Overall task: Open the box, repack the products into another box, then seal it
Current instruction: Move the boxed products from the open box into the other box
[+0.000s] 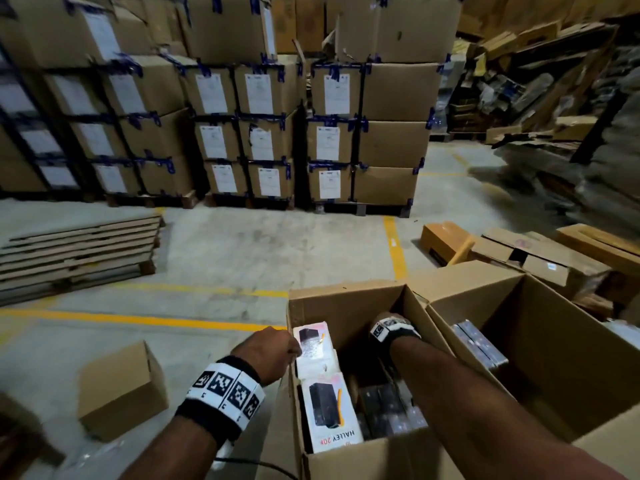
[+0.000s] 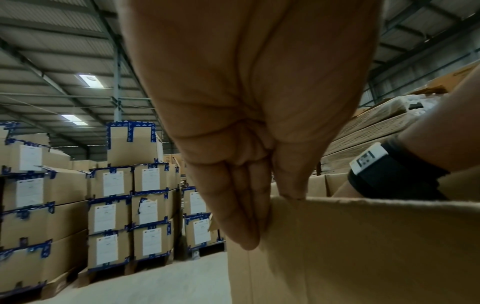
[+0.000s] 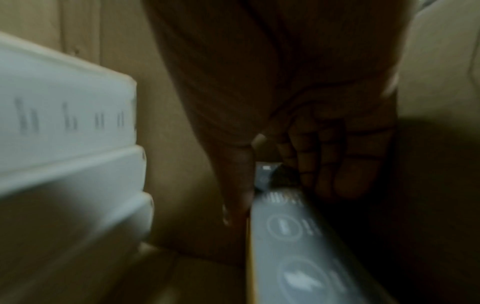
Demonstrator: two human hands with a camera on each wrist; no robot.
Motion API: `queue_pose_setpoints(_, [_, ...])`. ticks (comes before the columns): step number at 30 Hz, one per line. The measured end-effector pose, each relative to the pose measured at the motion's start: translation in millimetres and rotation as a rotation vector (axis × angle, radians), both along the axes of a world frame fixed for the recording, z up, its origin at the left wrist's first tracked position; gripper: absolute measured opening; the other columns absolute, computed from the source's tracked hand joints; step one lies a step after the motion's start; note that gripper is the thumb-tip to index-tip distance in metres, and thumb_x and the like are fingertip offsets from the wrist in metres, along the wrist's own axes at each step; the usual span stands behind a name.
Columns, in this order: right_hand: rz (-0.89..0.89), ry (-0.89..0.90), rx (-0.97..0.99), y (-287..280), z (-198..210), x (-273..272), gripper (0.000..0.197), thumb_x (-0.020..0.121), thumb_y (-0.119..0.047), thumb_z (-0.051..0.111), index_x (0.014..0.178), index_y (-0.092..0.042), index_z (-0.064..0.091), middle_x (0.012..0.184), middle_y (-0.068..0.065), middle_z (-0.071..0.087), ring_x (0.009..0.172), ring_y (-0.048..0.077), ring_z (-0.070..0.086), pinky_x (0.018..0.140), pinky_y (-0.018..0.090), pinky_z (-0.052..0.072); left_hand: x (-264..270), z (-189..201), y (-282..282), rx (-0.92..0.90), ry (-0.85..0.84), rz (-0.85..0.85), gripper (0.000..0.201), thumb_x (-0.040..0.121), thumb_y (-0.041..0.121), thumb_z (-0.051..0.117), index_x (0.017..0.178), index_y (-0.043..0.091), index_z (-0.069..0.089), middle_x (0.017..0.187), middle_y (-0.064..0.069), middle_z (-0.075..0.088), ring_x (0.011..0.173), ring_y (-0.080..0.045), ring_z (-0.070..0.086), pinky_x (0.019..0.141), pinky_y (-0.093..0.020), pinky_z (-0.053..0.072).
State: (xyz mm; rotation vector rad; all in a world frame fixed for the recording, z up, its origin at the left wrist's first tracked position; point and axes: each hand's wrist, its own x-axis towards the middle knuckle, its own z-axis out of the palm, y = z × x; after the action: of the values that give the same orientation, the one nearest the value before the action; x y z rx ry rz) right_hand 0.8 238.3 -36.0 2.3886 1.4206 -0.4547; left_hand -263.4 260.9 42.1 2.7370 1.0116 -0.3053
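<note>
An open cardboard box (image 1: 346, 296) stands in front of me. Along its left side stand white product boxes (image 1: 332, 417) printed "HALLEY 20W", with dark product boxes (image 1: 388, 407) in the middle. My left hand (image 1: 277, 351) pinches the top edge of the box's left wall (image 2: 363, 246), fingers (image 2: 244, 205) outside and thumb over the rim. My right hand (image 1: 386, 318) reaches deep inside, hidden past the wristband. In the right wrist view that hand (image 3: 285, 174) grips a dark product box (image 3: 298, 246) between thumb and fingers, beside the white boxes (image 3: 64, 123). A second open box (image 1: 554, 334) at right holds dark product boxes (image 1: 479, 344).
A small closed carton (image 1: 121, 389) sits on the floor to the left. A stack of flat cardboard (image 1: 76, 254) lies further left. Pallets of taped, labelled cartons (image 1: 242, 133) fill the back. Loose cartons (image 1: 519, 251) lie behind the second box.
</note>
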Motion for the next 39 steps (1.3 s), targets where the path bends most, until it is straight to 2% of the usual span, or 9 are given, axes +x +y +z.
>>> queue_pose_setpoints(4, [-0.031,0.065,0.064,-0.2,39.0,-14.8,0.044,0.085,-0.027,0.069,0.123,-0.007,0.06,0.129,0.014,0.056,0.119,0.038,0.054,0.091,0.051,0.048,3.5,5.2,0.6,-0.033,0.022,0.026,0.028,0.097,0.021,0.047,0.112,0.02,0.07,0.122,-0.006,0.066,0.115,-0.027,0.058,0.093,-0.03,0.045])
queue_pose_setpoints(9, [0.296,0.04,0.141,-20.2,128.5,-29.3,0.051,0.074,-0.041,0.079,0.107,-0.005,0.064,0.096,0.011,0.062,0.084,0.026,0.058,0.068,0.03,0.043,12.1,26.6,-2.8,0.01,0.091,0.057,0.031,0.094,0.017,0.049,0.12,0.022,0.064,0.128,-0.008,0.061,0.116,-0.027,0.058,0.093,-0.032,0.045])
queue_pose_setpoints(14, [0.524,0.076,0.369,-76.5,204.8,-28.8,0.023,0.091,-0.028,0.062,0.108,-0.013,0.063,0.092,0.004,0.06,0.082,0.024,0.055,0.065,0.025,0.033,44.4,64.7,-23.5,0.08,-0.311,0.014,0.058,0.085,0.048,0.063,0.135,0.02,0.049,0.124,-0.009,0.059,0.113,-0.027,0.057,0.094,-0.037,0.047])
queue_pose_setpoints(19, [0.503,0.097,0.505,-140.0,236.5,-20.3,0.012,0.086,-0.021,0.065,0.094,-0.027,0.059,0.082,-0.011,0.051,0.081,0.016,0.05,0.066,0.027,0.041,83.4,81.3,-53.1,-0.079,-0.62,-0.138,0.038,0.082,0.039,0.07,0.113,0.021,0.057,0.105,-0.001,0.065,0.096,-0.024,0.061,0.082,-0.039,0.051])
queue_pose_setpoints(22, [0.382,0.066,0.529,-177.5,237.4,-1.1,0.034,0.086,-0.023,0.069,0.119,-0.017,0.063,0.103,0.003,0.06,0.093,0.019,0.056,0.079,0.025,0.043,102.2,83.5,-67.6,-0.099,-0.672,-0.19,0.033,0.084,0.032,0.069,0.112,0.02,0.057,0.106,-0.003,0.067,0.096,-0.026,0.062,0.082,-0.038,0.05])
queue_pose_setpoints(25, [0.287,0.026,0.542,-210.2,235.4,19.4,0.037,0.085,-0.027,0.071,0.12,-0.017,0.064,0.107,0.005,0.062,0.096,0.021,0.058,0.078,0.023,0.042,118.4,81.6,-80.4,-0.127,-0.722,-0.216,0.036,0.086,0.025,0.068,0.12,0.019,0.056,0.114,-0.004,0.066,0.104,-0.025,0.061,0.085,-0.033,0.047])
queue_pose_setpoints(31, [0.209,-0.079,0.481,-253.1,227.4,48.8,0.034,0.078,-0.032,0.07,0.108,-0.016,0.068,0.098,0.003,0.068,0.085,0.023,0.061,0.073,0.038,0.051,162.4,70.2,-109.4,-0.211,-0.682,-0.276,0.044,0.088,0.016,0.065,0.13,0.019,0.053,0.125,-0.004,0.064,0.117,-0.024,0.058,0.095,-0.033,0.045])
queue_pose_setpoints(35, [0.129,-0.213,0.451,-269.4,235.9,74.3,0.023,0.076,-0.037,0.069,0.086,-0.019,0.058,0.077,0.001,0.055,0.071,0.025,0.051,0.059,0.03,0.035,185.5,59.0,-117.6,-0.08,-0.296,-0.3,0.053,0.089,0.031,0.064,0.137,0.017,0.049,0.131,-0.008,0.058,0.121,-0.025,0.054,0.1,-0.035,0.044])
queue_pose_setpoints(39, [0.036,-0.238,0.305,-270.7,233.0,99.5,0.033,0.077,-0.044,0.069,0.09,-0.013,0.063,0.083,0.007,0.061,0.076,0.028,0.057,0.059,0.029,0.038,199.4,43.4,-126.4,-0.045,-0.104,-0.364,0.056,0.088,0.041,0.063,0.14,0.03,0.045,0.127,-0.006,0.05,0.119,-0.025,0.051,0.1,-0.037,0.043])
